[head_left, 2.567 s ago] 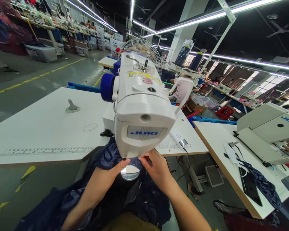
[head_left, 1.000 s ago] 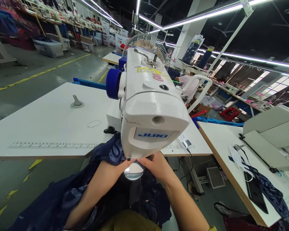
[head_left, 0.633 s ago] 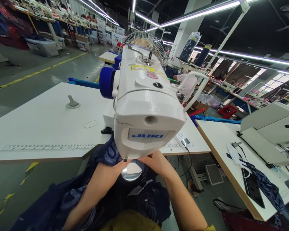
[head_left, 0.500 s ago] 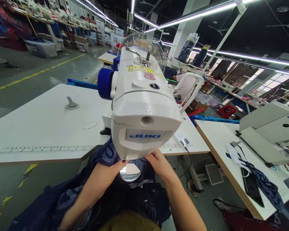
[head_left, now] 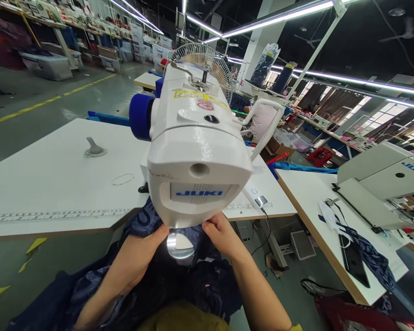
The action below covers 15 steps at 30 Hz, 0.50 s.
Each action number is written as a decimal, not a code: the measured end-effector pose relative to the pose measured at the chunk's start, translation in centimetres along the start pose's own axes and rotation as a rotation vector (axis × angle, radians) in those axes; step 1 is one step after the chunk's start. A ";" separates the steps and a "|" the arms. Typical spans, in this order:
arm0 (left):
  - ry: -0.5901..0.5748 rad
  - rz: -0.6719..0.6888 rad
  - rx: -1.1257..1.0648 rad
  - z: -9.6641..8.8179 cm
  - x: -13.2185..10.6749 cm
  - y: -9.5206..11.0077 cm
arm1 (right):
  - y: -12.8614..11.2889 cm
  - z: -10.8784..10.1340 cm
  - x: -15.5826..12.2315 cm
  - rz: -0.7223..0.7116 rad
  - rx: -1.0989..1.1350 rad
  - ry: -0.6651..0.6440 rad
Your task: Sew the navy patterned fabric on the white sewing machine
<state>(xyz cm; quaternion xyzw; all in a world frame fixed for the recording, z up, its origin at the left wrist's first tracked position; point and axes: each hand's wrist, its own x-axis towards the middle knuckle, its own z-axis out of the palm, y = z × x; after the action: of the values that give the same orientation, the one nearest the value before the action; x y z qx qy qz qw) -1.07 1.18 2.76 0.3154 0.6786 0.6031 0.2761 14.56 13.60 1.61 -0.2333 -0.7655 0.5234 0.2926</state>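
A white JUKI sewing machine [head_left: 193, 151] stands on a white table [head_left: 55, 179] right in front of me. Dark navy patterned fabric [head_left: 145, 225] is bunched under its head and hangs down onto my lap. My left hand [head_left: 138, 257] presses on the fabric left of the round shiny end of the machine's arm [head_left: 179, 246], fingers closed on the cloth. My right hand [head_left: 222, 236] pinches the fabric on the right side, just below the machine head. The needle area is hidden by the machine.
A second JUKI machine [head_left: 382, 184] sits on the table at right, with navy cloth [head_left: 369, 255] and a black phone [head_left: 352, 259]. A fan [head_left: 202, 57] stands behind my machine. A person in a light top [head_left: 262, 122] works further back. A grey floor aisle runs left.
Both hands stayed under the machine head and shifted the fabric slightly. My head moved, so the machine now sits a little more to the left in view.
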 end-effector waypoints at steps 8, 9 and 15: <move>-0.020 -0.182 -0.147 0.1 -0.1 -0.5 | -0.1 0.2 0.0 0.009 0.033 0.008; -0.025 -0.177 -0.162 0.2 -0.1 -0.4 | -0.2 0.2 0.0 0.011 0.035 0.003; -0.099 -0.123 -0.262 0.2 -0.3 0.4 | -0.3 0.1 -0.1 0.057 0.055 -0.014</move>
<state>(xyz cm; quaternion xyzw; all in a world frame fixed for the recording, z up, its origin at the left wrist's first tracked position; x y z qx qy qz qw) -0.69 1.07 3.12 0.2640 0.5976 0.6522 0.3843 14.53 13.33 1.85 -0.2433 -0.7458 0.5541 0.2786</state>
